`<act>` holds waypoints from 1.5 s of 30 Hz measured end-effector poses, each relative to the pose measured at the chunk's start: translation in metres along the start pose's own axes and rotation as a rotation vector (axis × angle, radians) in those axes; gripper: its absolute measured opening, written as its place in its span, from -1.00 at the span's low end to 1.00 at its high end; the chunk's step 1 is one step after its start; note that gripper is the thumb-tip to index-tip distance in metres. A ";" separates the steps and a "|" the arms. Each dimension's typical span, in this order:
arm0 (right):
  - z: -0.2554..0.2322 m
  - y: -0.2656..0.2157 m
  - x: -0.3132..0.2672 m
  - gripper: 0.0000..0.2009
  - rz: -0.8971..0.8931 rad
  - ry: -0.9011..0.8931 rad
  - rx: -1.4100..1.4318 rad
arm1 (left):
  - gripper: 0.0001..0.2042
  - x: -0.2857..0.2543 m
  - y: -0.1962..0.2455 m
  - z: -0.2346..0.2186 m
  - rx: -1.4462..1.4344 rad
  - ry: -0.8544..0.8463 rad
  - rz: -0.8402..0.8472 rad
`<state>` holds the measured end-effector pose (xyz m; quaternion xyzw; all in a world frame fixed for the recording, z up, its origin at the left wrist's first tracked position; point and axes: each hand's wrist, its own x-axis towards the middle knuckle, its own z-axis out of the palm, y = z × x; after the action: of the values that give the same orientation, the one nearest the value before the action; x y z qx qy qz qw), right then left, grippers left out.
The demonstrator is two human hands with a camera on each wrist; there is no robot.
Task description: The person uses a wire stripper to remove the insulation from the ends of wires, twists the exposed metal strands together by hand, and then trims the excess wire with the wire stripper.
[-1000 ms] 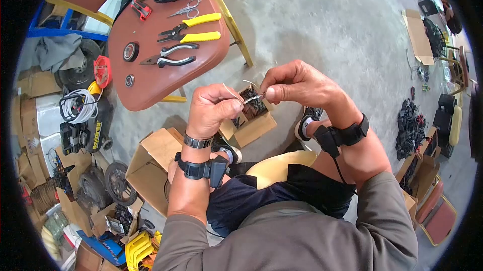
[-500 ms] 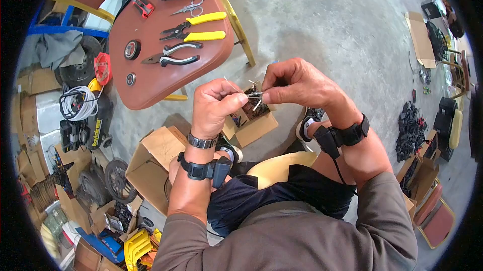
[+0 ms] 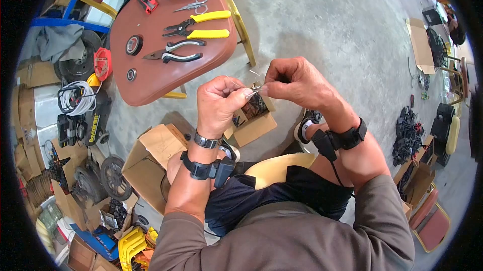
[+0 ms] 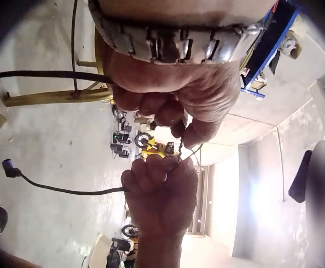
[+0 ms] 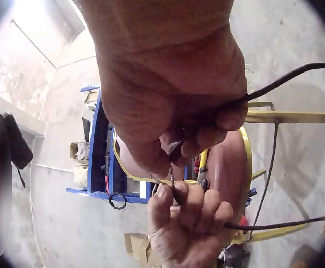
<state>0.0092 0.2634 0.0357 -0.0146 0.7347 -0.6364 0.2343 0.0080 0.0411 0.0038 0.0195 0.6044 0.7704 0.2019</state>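
In front of the lap both hands meet at a thin twisted wire (image 3: 255, 90). My left hand (image 3: 216, 105) pinches one side of it between thumb and index finger. Thumb and fingers of my right hand (image 3: 297, 85) pinch the other side. A short dark twisted stretch of the wire (image 4: 180, 148) shows between the fingertips in the left wrist view. A black cable (image 4: 45, 73) runs out of the left hand. Another black cable (image 4: 73, 191) leaves the right hand and ends in a small bluish connector (image 4: 8, 166). The fingers hide the rest of the wire.
A brown chair seat (image 3: 151, 77) at upper left bears yellow-handled wire strippers (image 3: 211, 17), pliers (image 3: 181, 57), scissors (image 3: 196, 5), a red cutter (image 3: 147, 2) and tape rolls (image 3: 134, 44). Below the hands stands a cardboard box (image 3: 256, 129) of dark scraps; a larger box (image 3: 146, 165) is beside it.
Both hands keep their pinch on the wire and shift only slightly. Bare silvery strands showed spread between the fingertips half a second ago; now less of them shows.
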 end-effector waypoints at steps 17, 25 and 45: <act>0.000 0.017 0.016 -0.69 0.097 0.076 -0.079 | -0.88 0.007 -0.005 0.003 0.064 0.098 -0.086; -0.001 0.017 0.018 -0.75 0.217 0.055 -0.057 | -0.83 0.008 -0.005 -0.001 0.042 0.054 -0.151; 0.001 0.031 0.020 -0.73 0.086 -0.045 0.116 | -0.86 0.009 -0.009 -0.009 -0.015 -0.064 -0.045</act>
<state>0.0000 0.2623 -0.0006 0.0164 0.6911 -0.6670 0.2781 0.0003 0.0376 -0.0086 0.0289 0.5923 0.7691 0.2385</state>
